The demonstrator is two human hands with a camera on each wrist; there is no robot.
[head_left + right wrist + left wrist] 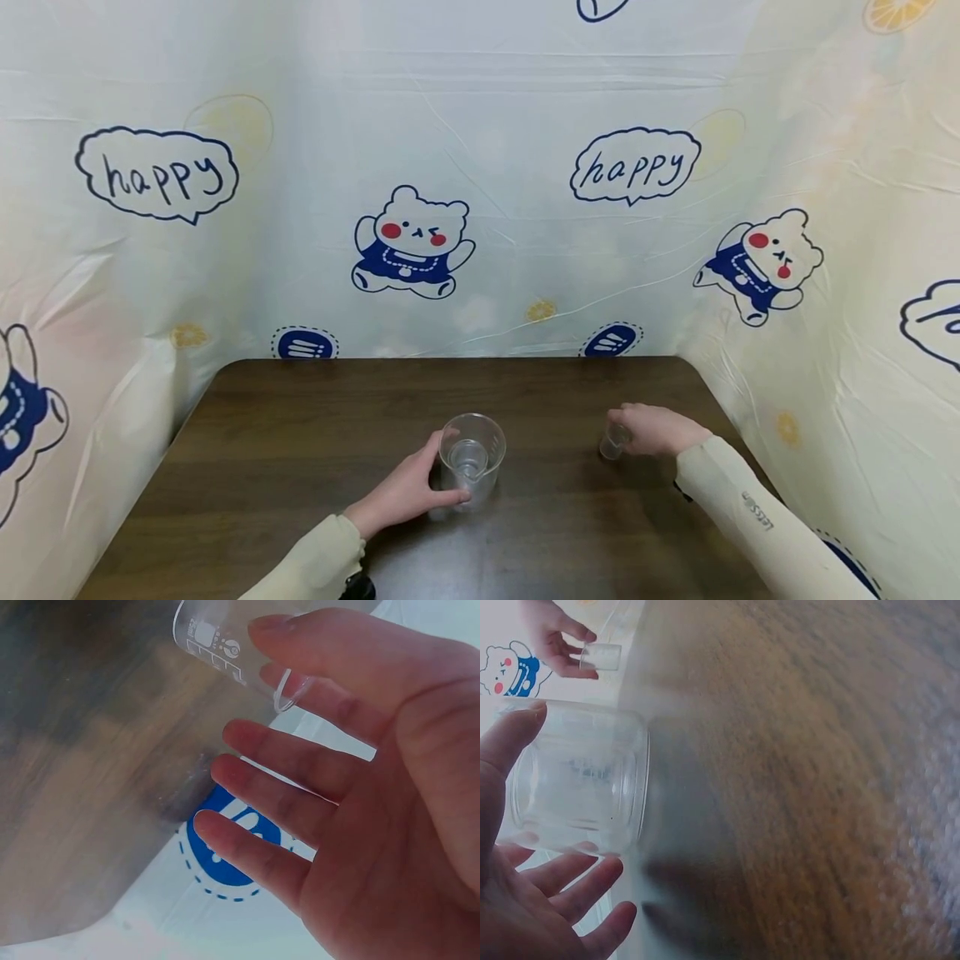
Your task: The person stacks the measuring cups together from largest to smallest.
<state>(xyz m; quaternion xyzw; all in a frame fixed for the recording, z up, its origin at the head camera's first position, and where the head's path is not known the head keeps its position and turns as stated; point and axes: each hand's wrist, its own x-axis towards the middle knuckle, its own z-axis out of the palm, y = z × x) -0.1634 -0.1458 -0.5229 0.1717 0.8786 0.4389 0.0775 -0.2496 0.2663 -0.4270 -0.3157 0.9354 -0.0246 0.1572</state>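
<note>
My left hand [408, 492] holds a large clear glass beaker [491, 479] by its side, thumb on the near side and fingers around the far side. A smaller glass vessel [468, 458] sits inside that beaker. In the left wrist view the large beaker [577, 776] stands upright at the table surface, between the thumb and fingers. Off to the right, my right hand [660, 429] pinches a small clear beaker [613, 442]. White markings show on this small beaker [217, 652] in the right wrist view, between thumb and index finger; the other fingers [277, 802] are extended. Whether its base touches the table is unclear.
A dark brown wooden table [315, 433] lies under both hands. Light cloth [517, 108] printed with bears and "happy" bubbles hangs behind the table and along its left and right sides.
</note>
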